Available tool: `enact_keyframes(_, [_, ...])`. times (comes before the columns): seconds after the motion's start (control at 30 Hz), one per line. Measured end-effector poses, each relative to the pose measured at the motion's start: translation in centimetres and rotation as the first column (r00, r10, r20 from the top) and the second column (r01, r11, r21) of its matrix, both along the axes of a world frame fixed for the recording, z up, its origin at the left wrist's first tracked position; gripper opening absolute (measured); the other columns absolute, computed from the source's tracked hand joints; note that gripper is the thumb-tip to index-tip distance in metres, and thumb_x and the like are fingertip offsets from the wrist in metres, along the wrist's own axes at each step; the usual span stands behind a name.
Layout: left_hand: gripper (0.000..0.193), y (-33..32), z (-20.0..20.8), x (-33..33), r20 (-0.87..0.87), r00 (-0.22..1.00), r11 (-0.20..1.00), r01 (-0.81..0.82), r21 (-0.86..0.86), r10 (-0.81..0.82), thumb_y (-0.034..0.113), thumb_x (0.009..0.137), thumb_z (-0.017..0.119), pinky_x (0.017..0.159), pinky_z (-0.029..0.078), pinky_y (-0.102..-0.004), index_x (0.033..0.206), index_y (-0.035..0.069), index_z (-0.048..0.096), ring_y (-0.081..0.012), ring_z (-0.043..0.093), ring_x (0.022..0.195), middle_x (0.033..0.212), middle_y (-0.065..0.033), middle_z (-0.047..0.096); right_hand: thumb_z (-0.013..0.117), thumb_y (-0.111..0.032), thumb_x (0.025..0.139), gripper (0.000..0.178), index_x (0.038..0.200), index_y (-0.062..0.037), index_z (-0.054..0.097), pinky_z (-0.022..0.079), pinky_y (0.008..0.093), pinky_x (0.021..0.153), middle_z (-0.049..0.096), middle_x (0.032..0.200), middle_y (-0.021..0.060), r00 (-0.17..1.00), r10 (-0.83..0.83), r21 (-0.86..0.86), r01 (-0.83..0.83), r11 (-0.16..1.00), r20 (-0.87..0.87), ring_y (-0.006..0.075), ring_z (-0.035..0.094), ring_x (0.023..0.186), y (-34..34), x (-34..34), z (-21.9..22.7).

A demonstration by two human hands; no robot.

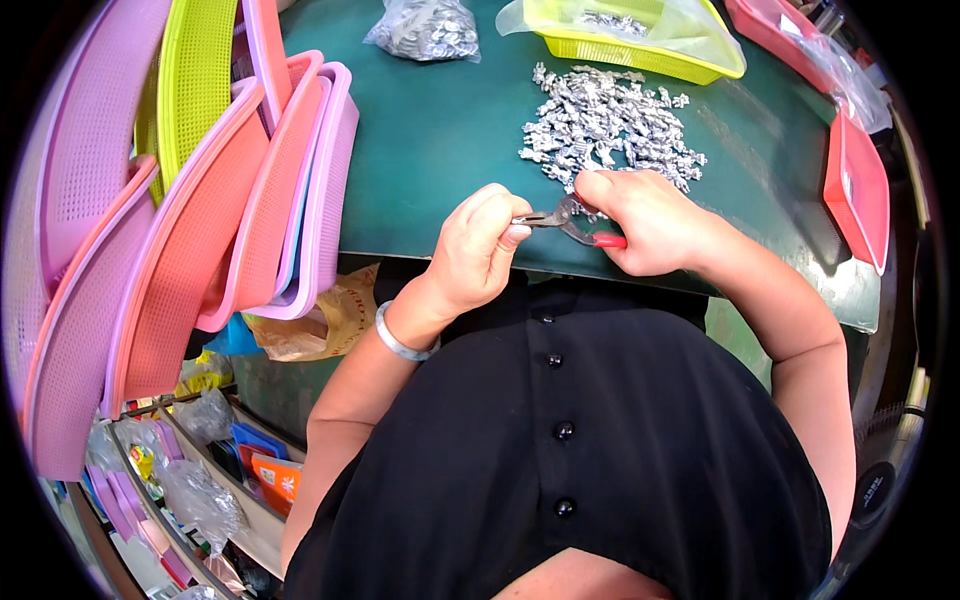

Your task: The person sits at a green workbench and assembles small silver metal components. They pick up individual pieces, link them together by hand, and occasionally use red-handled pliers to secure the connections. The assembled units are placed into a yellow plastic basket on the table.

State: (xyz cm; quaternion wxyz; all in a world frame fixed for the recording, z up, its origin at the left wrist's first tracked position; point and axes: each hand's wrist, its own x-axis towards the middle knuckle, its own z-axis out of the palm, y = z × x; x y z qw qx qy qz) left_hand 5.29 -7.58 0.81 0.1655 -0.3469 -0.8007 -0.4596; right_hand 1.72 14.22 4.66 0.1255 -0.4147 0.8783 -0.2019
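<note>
My right hand [655, 222] is closed round the red handles of a pair of pliers [575, 222], whose metal jaws point left. At the jaw tips, my left hand [478, 245] pinches a small piece that the fingers mostly hide; I cannot make out its kind. Both hands are held above the near edge of the green table [430, 150]. Just beyond the pliers lies a loose heap of small silver metal figures [610, 125], some of them close to my right hand.
A clear bag of silver pieces [428, 30] and a yellow-green basket [640, 62] lined with plastic stand at the back. A red tray [858, 190] sits at the right edge. Stacked pink, purple and green baskets [200, 240] crowd the left, above a paper bag [335, 320].
</note>
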Motion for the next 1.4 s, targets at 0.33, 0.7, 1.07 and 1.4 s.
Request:
enact_keyframes(0.33, [0.012,0.0,0.8,-0.8,-0.073,0.994,0.995,0.082,-0.051,-0.086,0.009,0.086,0.05,0.051,0.036,-0.03,0.081,-0.001,0.049,-0.0221,0.044,0.056,0.067,-0.0098,0.045,0.062,-0.009,0.066,0.03,0.09,-0.0025,0.045,0.043,0.042,0.064,0.055,0.085,0.0148,1.0,0.024,-0.106,-0.023,0.994,0.008,0.0358,0.055,0.08,0.7,-0.7,-1.2])
enact_keyframes(0.7, [0.016,-0.2,1.4,-1.2,0.004,0.993,0.991,0.117,-0.061,-0.116,0.012,0.088,0.049,0.052,0.038,-0.0299,0.081,-0.002,0.05,-0.0217,0.046,0.058,0.068,-0.01,0.048,0.062,-0.009,0.065,0.029,0.089,-0.0026,0.045,0.043,0.0417,0.063,0.055,0.079,0.0151,0.995,0.019,-0.114,-0.008,0.993,0.096,0.0365,0.055,0.077,0.7,-0.6,-0.1])
enact_keyframes(1.07, [0.016,-0.3,1.5,-1.1,0.044,0.984,0.98,0.177,-0.09,-0.174,0.011,0.087,0.049,0.053,0.039,-0.0303,0.079,-0.002,0.049,-0.0225,0.046,0.059,0.068,-0.0104,0.047,0.059,-0.003,0.061,0.031,0.09,-0.0033,0.045,0.043,0.0432,0.063,0.056,0.084,0.0146,1.0,0.008,-0.016,-0.008,1.0,-0.022,0.0354,0.055,0.081,1.1,-0.7,0.2])
enact_keyframes(1.4, [0.011,0.1,1.2,-1.2,-0.041,0.98,0.973,0.185,-0.137,-0.192,0.008,0.085,0.051,0.052,0.038,-0.0312,0.081,-0.002,0.05,-0.0226,0.045,0.058,0.069,-0.0109,0.047,0.061,-0.005,0.063,0.034,0.095,-0.0027,0.047,0.044,0.0424,0.066,0.055,0.086,0.0147,0.997,0.077,-0.002,-0.077,0.997,0.021,0.0353,0.055,0.083,1.6,-0.8,-0.1])
